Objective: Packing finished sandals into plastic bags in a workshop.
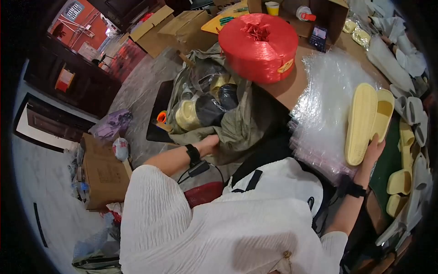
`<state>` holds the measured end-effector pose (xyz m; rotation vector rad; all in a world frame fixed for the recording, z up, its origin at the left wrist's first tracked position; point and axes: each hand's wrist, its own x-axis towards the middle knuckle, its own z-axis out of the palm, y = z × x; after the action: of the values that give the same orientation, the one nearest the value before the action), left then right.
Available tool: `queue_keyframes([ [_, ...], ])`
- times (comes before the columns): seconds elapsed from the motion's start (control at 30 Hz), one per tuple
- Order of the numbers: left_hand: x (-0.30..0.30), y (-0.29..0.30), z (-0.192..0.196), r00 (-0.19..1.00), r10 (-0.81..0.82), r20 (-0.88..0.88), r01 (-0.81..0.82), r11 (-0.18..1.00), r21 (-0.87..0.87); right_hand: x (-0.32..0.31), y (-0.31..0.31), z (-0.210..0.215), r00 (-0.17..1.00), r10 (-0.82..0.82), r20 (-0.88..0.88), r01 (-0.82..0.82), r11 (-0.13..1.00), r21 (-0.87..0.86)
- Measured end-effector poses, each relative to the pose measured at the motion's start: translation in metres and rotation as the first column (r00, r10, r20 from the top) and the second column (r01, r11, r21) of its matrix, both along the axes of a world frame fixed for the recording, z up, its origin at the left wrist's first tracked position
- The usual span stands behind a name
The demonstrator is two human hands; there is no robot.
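Note:
A pair of pale yellow slide sandals [362, 123] is in my right hand [374, 148], held by the heel ends over a stack of clear plastic bags [333, 91]. One sandal shows its sole, and the other stands behind it. My left hand [211, 143] is closed at the near rim of an olive-green cloth sack [235, 132], its fingertips partly hidden by the fabric. Inside the open sack lie bagged yellow sandals [187, 115] and dark bagged ones [210, 109].
A big roll of red plastic twine [258, 52] stands on the table beyond the sack. Several yellow and grey slides [399, 181] line the right side. Orange-handled scissors [161, 117] lie left of the sack. A cardboard box [105, 176] stands on the floor at left.

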<state>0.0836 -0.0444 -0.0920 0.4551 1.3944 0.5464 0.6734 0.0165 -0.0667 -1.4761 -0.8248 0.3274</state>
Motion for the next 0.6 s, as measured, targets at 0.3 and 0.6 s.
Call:
queue_keyframes([
  [0.3,-0.057,0.013,-0.008,0.826,-0.499,-0.263,0.556,0.644,0.525,0.001,-0.003,0.0,0.996,0.062,-0.06,-0.065,0.997,-0.049],
  [0.6,-0.223,-0.076,0.009,0.981,0.047,-0.188,-0.067,0.992,-0.104,0.011,0.003,-0.005,0.973,0.116,-0.198,-0.106,0.993,0.06],
])
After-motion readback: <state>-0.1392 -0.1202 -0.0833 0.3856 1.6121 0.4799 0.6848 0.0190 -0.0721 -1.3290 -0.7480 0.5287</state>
